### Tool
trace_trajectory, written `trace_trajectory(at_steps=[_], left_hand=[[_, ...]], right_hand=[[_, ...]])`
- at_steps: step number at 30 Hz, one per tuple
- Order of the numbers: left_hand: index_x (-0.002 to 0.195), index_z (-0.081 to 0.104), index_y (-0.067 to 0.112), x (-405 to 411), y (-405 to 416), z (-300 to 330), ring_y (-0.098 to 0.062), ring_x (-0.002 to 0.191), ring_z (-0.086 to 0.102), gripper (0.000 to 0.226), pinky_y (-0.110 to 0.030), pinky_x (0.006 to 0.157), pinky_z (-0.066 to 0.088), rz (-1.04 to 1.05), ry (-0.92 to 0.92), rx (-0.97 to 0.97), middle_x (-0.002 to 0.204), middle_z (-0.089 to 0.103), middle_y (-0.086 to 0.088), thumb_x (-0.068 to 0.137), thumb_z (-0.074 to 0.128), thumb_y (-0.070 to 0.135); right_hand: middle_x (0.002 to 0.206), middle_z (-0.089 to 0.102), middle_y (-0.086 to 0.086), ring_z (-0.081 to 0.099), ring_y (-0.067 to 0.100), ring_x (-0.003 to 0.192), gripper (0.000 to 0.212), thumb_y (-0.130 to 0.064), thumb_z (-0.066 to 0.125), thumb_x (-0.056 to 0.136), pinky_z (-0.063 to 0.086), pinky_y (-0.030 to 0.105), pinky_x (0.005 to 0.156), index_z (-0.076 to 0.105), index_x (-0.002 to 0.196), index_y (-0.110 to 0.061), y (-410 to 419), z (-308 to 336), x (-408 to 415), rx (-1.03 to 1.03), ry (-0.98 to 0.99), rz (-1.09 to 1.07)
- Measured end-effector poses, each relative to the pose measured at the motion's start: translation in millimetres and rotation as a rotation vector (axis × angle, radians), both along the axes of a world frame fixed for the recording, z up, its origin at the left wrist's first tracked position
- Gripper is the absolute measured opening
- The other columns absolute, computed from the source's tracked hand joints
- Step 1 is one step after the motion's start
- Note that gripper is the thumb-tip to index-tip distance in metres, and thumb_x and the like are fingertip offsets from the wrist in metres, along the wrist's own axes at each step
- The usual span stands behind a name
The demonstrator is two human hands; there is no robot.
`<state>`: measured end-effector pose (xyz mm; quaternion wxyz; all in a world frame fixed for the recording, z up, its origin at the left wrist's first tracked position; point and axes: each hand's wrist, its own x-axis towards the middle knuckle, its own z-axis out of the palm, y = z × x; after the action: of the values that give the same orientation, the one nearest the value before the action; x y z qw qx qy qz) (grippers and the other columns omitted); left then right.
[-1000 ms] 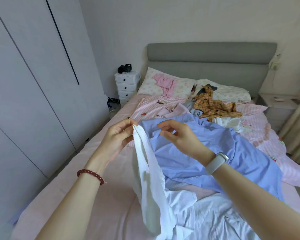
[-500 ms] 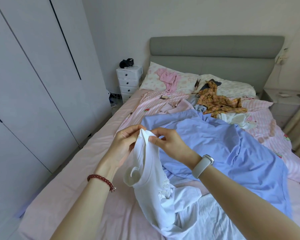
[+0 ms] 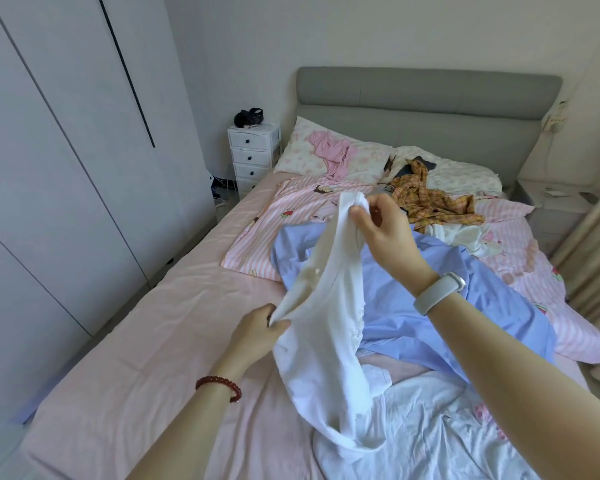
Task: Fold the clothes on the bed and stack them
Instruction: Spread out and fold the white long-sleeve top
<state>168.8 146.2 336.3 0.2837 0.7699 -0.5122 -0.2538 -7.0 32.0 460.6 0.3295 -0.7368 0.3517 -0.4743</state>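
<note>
Held up at mid-frame over the pink-sheeted bed: a limp white cotton garment, its upper edge pinched by the right hand, its lower-left edge gripped by the left hand. Spread beneath, right of centre: a crumpled light-blue shirt. Heaped at upper right near the pillows: an orange plaid shirt.

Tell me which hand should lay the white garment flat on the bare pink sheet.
Probably the left hand: it grips the white garment's lower edge just above the pink sheet. The right hand holds the other end high over the blue shirt.
</note>
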Motion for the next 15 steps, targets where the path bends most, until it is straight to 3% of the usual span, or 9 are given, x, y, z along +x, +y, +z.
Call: trace_trajectory(at_steps=[3,6,10,13,15], left_hand=[[0.088,0.054,0.007,18,8,2,-0.029,0.084,0.059,0.013,-0.036,0.068,0.041,0.13,0.009,-0.089,0.084,0.062,-0.009,0.09,0.053,0.02],[0.091,0.055,0.008,25,16,12,-0.026,0.082,0.054,0.006,-0.029,0.064,0.031,0.252,-0.004,-0.264,0.082,0.059,-0.003,0.09,0.05,0.01],[0.1,0.059,0.008,25,31,36,-0.015,0.089,0.05,0.016,-0.017,0.071,0.031,0.478,0.086,-0.567,0.096,0.059,0.002,0.091,0.047,0.004],[0.102,0.06,0.009,28,42,65,-0.009,0.091,0.051,0.018,-0.018,0.079,0.035,0.5,0.122,-0.729,0.099,0.06,0.004,0.092,0.045,0.005],[0.099,0.061,0.013,32,54,88,-0.001,0.084,0.05,0.017,-0.014,0.074,0.033,0.484,0.068,-0.842,0.094,0.061,0.006,0.092,0.046,0.007]], right_hand=[[0.07,0.04,-0.01,0.044,-0.008,0.063,0.031,-0.01,0.053,0.093,0.033,0.007,0.059,0.037,0.072,-0.026,-5,-5,-19,-0.026,0.024,-0.043],[0.069,0.038,-0.008,0.042,-0.002,0.062,0.026,-0.014,0.052,0.094,0.03,0.019,0.057,0.035,0.075,-0.023,0,-21,-33,-0.002,0.085,-0.058],[0.064,0.035,-0.012,0.04,0.0,0.055,0.034,-0.016,0.051,0.094,0.026,0.028,0.057,0.028,0.075,-0.031,24,-28,-42,-0.058,0.105,-0.085],[0.066,0.036,-0.015,0.04,0.0,0.057,0.033,-0.016,0.05,0.095,0.031,0.034,0.058,0.028,0.077,-0.034,47,-14,-41,-0.159,0.054,-0.146],[0.067,0.041,-0.017,0.045,-0.004,0.06,0.025,-0.017,0.049,0.095,0.03,0.029,0.058,0.032,0.082,-0.031,63,1,-38,-0.214,-0.017,-0.195]])
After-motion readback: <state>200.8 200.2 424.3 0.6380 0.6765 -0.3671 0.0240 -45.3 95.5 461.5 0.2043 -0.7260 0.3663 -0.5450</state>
